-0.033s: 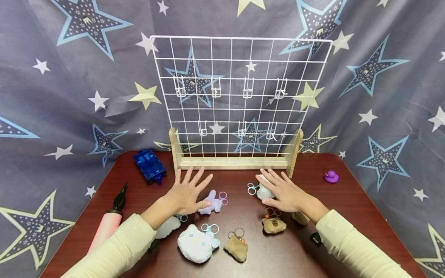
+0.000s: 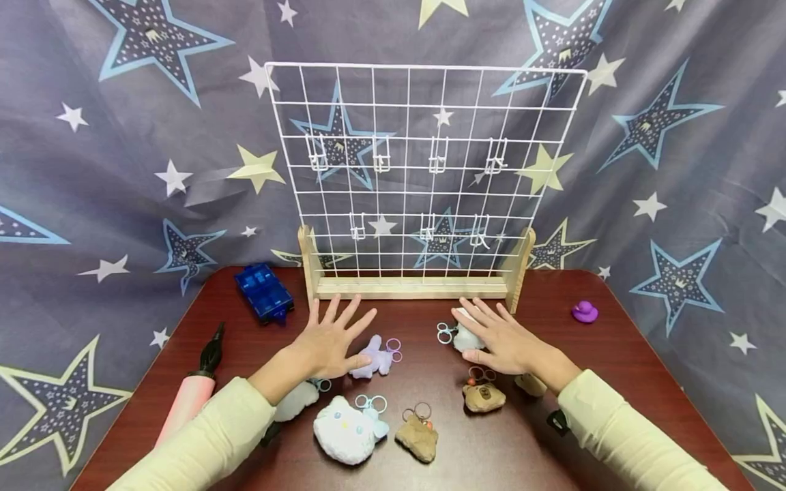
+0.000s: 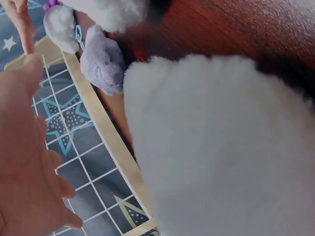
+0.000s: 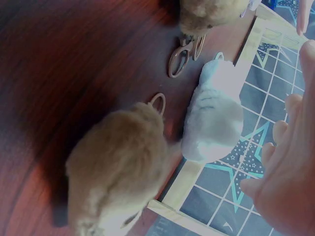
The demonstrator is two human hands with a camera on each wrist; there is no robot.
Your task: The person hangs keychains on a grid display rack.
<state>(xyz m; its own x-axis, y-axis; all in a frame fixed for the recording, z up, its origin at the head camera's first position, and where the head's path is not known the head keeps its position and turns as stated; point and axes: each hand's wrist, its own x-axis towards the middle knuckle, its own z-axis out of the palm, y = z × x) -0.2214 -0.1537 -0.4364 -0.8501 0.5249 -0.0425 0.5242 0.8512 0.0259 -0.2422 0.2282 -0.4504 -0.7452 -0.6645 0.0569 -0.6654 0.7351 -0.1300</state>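
Note:
My left hand [image 2: 325,348] is held palm down with fingers spread, nothing in it, its thumb overlapping a lilac plush keychain [image 2: 373,358] in the head view. Under the left forearm lies a white plush keychain [image 2: 296,402], large in the left wrist view. My right hand [image 2: 506,341], also spread and holding nothing, partly hides a white plush keychain with a pale blue ring [image 2: 468,339]. A brown plush keychain [image 2: 484,397] lies below it, another brown plush [image 2: 531,385] beside the wrist. Between the forearms are a white cat-faced plush keychain [image 2: 345,431] and a brown plush keychain [image 2: 419,438].
A white wire grid rack [image 2: 424,204] with several hooks [image 2: 438,157] stands in a wooden base [image 2: 411,288] at the back. At left are a blue plastic case [image 2: 265,293] and a pink hand pump [image 2: 189,406]. A purple rubber duck [image 2: 585,312] sits at right. Star-patterned cloth hangs behind.

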